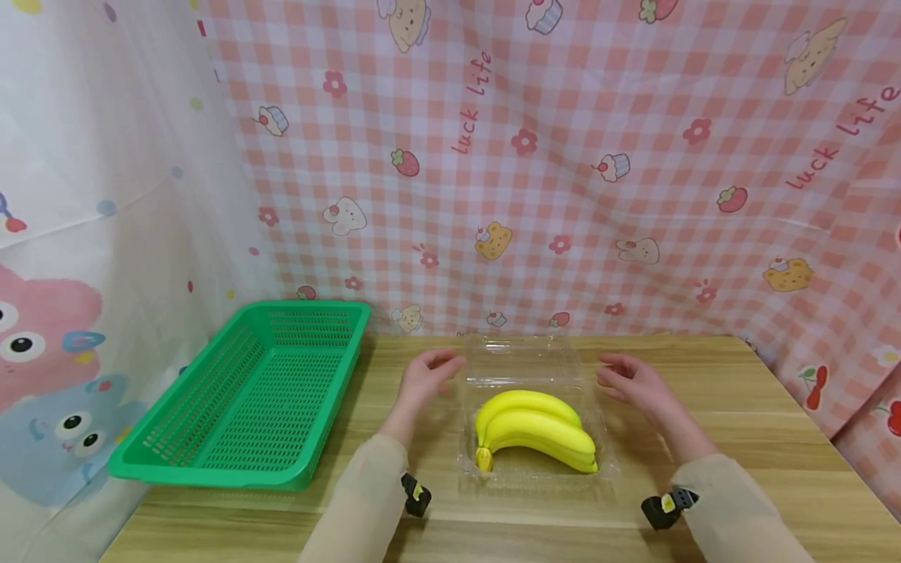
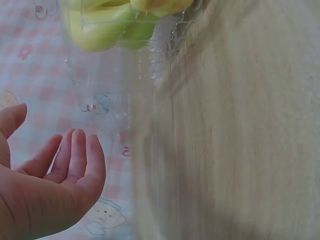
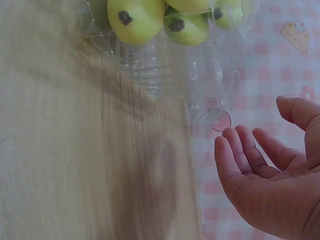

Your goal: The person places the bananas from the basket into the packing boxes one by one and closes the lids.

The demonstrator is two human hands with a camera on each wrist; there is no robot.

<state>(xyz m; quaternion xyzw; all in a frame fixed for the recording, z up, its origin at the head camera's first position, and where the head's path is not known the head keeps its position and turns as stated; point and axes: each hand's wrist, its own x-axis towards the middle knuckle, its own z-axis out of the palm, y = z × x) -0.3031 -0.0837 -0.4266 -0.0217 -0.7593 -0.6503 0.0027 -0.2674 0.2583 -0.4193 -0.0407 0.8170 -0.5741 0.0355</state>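
Note:
A clear plastic clamshell box [image 1: 524,363] stands on the table with its lid raised at the back. A bunch of yellow bananas [image 1: 538,430] lies inside it, stem end toward the left. My left hand [image 1: 425,379] is just left of the lid, and my right hand [image 1: 633,381] is just right of it; both have relaxed, slightly bent fingers and hold nothing. In the left wrist view the left hand [image 2: 55,185] is beside the clear plastic, and in the right wrist view the right hand [image 3: 270,175] is near the box's edge.
A green perforated basket [image 1: 310,461] stands at the left of the wooden table [image 1: 704,438]. A pink checked cloth [image 1: 563,195] hangs behind the table, and a white patterned cloth [image 1: 141,195] hangs at the left.

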